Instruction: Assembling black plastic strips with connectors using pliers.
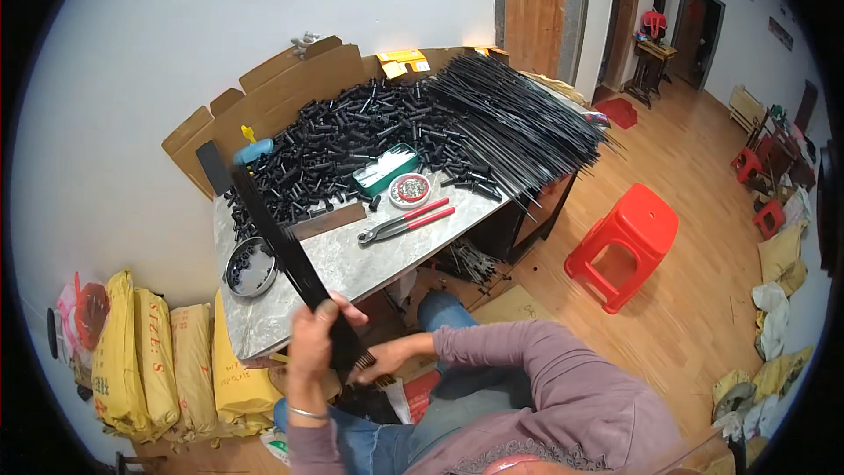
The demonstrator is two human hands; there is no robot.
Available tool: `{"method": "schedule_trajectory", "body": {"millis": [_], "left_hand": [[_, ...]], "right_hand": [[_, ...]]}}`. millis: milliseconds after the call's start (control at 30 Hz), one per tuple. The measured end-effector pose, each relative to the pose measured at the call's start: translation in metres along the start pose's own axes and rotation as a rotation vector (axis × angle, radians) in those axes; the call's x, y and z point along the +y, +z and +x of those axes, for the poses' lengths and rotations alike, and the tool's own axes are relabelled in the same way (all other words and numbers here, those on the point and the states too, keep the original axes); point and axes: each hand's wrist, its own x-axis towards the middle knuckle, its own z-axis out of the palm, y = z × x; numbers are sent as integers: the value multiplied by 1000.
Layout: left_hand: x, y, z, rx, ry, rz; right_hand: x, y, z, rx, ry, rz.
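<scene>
A long bundle of thin black rods [299, 268] slants from the tabletop down toward my lap. My left hand [315, 334] is closed around its lower half. At its bottom end my right hand [387, 359] grips the rod tips, with some fingers hidden behind them. On the table [338, 257], a round metal bowl [256, 281] with a few black pieces stands left of the bundle. Red-handled pincers [409, 224] lie to the right. Behind them are a small white dish [394, 197] of tiny metal parts and a green box [376, 186] holding white pieces.
A heap of short black tubes [352, 123] covers the table's back, beside a pile of long black rods [527, 123]. Cardboard [308, 70] walls the rear edge. A red stool [646, 220] stands at right; yellow sacks [158, 352] lean at left.
</scene>
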Motion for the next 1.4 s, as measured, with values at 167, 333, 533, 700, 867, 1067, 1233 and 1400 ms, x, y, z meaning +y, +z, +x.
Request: {"method": "schedule_trajectory", "body": {"millis": [167,333,533,700,867,1067,1233,1400], "left_hand": [[-130,-24,-66,189,-151,-209],[-106,-23,-83,286,-58,-274],[-75,-12,-67,301,36,-257],[-82,14,-61,186,4,-410],[-80,47,-49,33,-62,-393],[-80,27,-52,136,-256,-594],[-78,32,-54,192,-227,-488],[-68,34,-64,235,-194,-472]], "right_hand": [[55,66,-30,-167,385,-376],[199,100,3,-263,308,-666],[123,118,-33,-156,544,-813],[-18,-9,-92,-264,251,-6],[-184,-65,-127,260,-565,300],[-257,13,-126,8,-579,231],[-241,23,-134,244,-668,561],[-169,-13,-108,885,-158,-124]]}}
